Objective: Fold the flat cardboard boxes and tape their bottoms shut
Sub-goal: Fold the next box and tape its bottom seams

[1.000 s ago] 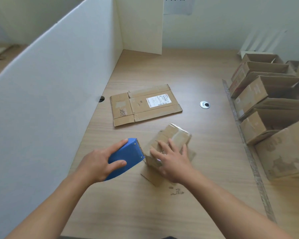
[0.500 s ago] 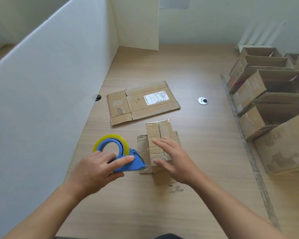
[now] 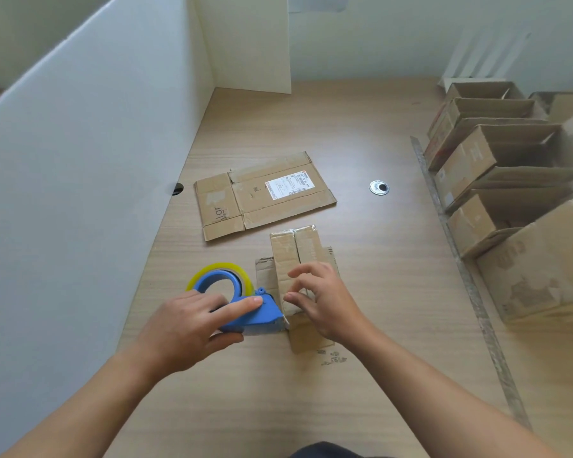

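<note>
A small folded cardboard box stands bottom up on the wooden table, its two bottom flaps meeting along a middle seam. My right hand rests on the near end of those flaps, fingers bent and pressing down. My left hand grips a blue tape dispenser with a yellowish tape roll; its front end touches the box's near left corner. Farther back lies a flat cardboard box with a white shipping label.
White partition panels wall off the left side and back corner. Several folded open boxes are lined up along the right, behind a grey strip on the table. A round metal grommet sits mid-table.
The small box went from tilted to standing bottom up. The dispenser was laid on its side so the tape roll shows, and pressed to the box's near corner. My right hand slid to the near end.
</note>
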The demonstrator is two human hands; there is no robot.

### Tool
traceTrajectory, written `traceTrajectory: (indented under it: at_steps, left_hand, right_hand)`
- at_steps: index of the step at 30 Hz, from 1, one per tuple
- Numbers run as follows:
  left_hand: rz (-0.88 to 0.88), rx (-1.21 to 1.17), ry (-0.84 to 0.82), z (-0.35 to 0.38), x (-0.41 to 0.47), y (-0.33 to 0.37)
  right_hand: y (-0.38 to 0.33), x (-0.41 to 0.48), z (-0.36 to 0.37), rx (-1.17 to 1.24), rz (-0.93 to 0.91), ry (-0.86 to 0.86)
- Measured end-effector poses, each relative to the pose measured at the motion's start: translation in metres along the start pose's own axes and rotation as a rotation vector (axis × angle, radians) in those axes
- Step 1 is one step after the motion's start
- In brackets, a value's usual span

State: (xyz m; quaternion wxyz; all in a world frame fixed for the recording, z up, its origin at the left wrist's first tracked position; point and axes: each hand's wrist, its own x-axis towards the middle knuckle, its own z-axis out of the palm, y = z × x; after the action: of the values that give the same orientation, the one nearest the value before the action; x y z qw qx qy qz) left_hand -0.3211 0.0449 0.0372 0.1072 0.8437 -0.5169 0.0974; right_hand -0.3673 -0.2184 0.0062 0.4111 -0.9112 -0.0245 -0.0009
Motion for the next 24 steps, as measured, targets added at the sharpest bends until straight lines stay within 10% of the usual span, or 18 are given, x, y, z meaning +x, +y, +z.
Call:
traceTrajectory:
  at_steps: [6, 14, 24]
  left_hand:
    - [-0.101, -0.185, -0.025, -0.001, 0.004, -0.004]
    - [-0.492, -0.324, -0.564, -0.029, 0.018, -0.015]
    - [-0.633, -0.472, -0.767, -0.020, 0.072, -0.017]
  right_hand:
    - [-0.001, -0.011, -0.015, 0.045, -0.001, 0.001]
    - [0.045, -0.039, -0.053, 0.306, 0.486, 0.128]
    - [0.055, -0.028, -0.039, 0.359, 0.688, 0.127]
